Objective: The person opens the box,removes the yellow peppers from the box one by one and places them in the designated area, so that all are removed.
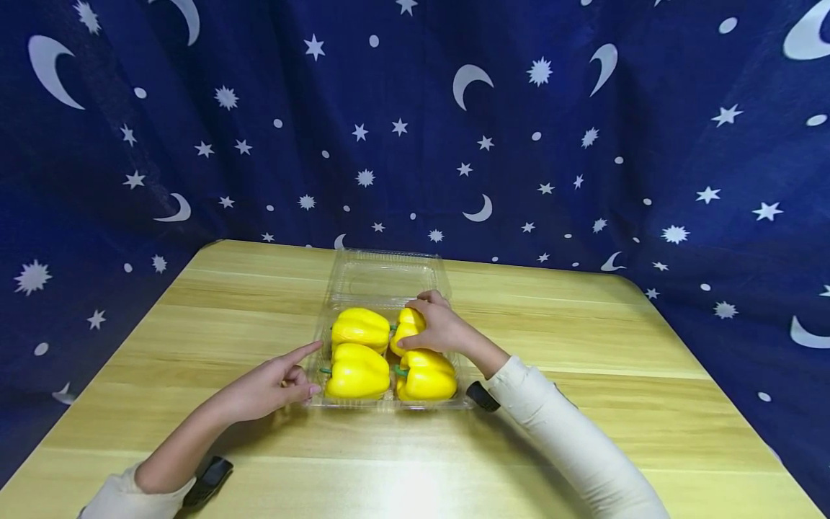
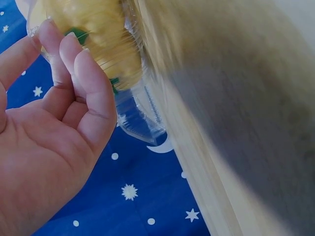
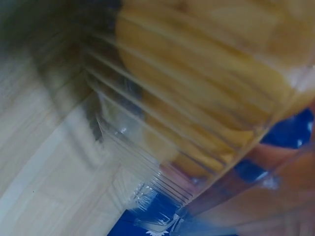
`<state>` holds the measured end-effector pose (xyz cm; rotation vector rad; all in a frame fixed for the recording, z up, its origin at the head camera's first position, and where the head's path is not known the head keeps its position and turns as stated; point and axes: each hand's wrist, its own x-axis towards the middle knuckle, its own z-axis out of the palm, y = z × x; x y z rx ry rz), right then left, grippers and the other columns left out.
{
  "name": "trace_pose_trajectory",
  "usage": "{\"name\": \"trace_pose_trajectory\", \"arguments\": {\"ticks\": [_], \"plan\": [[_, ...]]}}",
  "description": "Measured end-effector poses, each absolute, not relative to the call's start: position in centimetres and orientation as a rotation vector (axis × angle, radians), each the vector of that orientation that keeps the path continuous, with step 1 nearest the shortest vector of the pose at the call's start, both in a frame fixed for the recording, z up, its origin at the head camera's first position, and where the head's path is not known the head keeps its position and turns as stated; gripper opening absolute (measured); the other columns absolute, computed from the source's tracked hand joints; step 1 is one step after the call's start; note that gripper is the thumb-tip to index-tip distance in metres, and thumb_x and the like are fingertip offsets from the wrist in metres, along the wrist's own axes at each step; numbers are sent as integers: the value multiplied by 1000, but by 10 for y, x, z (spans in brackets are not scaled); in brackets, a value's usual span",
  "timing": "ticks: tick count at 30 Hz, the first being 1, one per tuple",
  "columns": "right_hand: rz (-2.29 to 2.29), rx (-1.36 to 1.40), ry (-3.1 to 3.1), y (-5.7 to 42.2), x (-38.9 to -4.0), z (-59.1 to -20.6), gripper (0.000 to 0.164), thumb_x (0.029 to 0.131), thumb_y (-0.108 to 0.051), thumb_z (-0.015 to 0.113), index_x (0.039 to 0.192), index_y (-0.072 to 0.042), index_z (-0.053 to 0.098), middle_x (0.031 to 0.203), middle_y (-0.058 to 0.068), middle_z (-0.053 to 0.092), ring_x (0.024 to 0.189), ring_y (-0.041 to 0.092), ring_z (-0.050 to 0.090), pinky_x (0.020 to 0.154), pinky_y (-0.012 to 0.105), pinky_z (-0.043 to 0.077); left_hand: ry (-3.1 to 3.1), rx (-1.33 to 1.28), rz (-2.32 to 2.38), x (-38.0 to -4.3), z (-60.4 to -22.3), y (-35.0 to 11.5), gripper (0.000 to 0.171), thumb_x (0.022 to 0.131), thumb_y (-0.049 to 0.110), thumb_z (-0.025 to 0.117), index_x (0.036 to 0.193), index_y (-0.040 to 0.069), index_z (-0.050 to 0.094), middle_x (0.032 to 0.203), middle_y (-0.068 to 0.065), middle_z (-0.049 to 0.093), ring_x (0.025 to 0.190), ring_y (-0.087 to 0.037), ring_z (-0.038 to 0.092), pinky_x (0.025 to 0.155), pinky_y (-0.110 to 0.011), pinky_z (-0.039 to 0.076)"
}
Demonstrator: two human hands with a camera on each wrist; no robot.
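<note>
Several yellow bell peppers with green stems sit in the base of a clear plastic clamshell box (image 1: 382, 405). My right hand (image 1: 442, 326) grips the back right bell pepper (image 1: 406, 333), thumb on its near side and fingers over the far side. The front right bell pepper (image 1: 428, 376) lies just below that hand. At the box's left side is my left hand (image 1: 269, 382), index finger stretched to the wall, thumb near the front corner, other fingers bent. Beside it are the front left bell pepper (image 1: 358, 373) and back left bell pepper (image 1: 360, 328). Ribbed box wall (image 3: 162, 103) covers much of the right wrist view.
The box's lid (image 1: 389, 280) is folded back, away from me, on the light wooden table (image 1: 551, 324). A dark blue curtain (image 1: 415, 86) with white moons and stars hangs behind the table and along its sides.
</note>
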<state>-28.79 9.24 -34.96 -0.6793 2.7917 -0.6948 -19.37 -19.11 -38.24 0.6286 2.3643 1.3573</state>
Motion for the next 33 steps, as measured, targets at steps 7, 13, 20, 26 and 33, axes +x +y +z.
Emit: {"name": "trace_pose_trajectory", "arguments": {"ticks": [7, 13, 20, 26, 33], "plan": [[-736, -653, 2785, 96, -287, -347, 70, 72, -31, 76, 130, -4, 48, 119, 14, 39, 105, 27, 40, 80, 34, 46, 2380, 639, 1344, -194, -381, -190, 74, 90, 23, 57, 144, -2, 14, 71, -9, 55, 58, -13, 47, 54, -24, 40], [-812, -715, 2755, 103, -291, -342, 61, 76, -27, 73, 127, -2, 52, 110, 14, 43, 97, 23, 44, 80, 33, 45, 2385, 648, 1344, -194, -380, -190, 74, 90, 24, 57, 144, -2, 14, 70, -9, 55, 57, -10, 45, 53, -24, 40], [-781, -829, 2774, 104, -289, -336, 53, 79, -24, 71, 124, -4, 54, 123, 18, 44, 109, 29, 46, 93, 43, 40, 2379, 638, 1348, -194, -382, -192, 75, 90, 25, 57, 144, -3, 14, 70, -10, 55, 57, -10, 45, 53, -24, 40], [-707, -824, 2762, 103, -287, -342, 70, 75, -32, 75, 133, -7, 46, 128, 19, 44, 113, 29, 46, 95, 44, 40, 2366, 640, 1356, -194, -382, -192, 74, 90, 25, 57, 144, -3, 13, 70, -10, 55, 56, -9, 45, 52, -24, 39], [-626, -795, 2750, 99, -290, -341, 74, 74, -37, 74, 134, -4, 44, 134, 19, 40, 121, 32, 42, 100, 44, 36, 2366, 628, 1349, -194, -382, -192, 75, 90, 25, 57, 144, -2, 14, 70, -9, 55, 57, -10, 45, 52, -24, 39]]}}
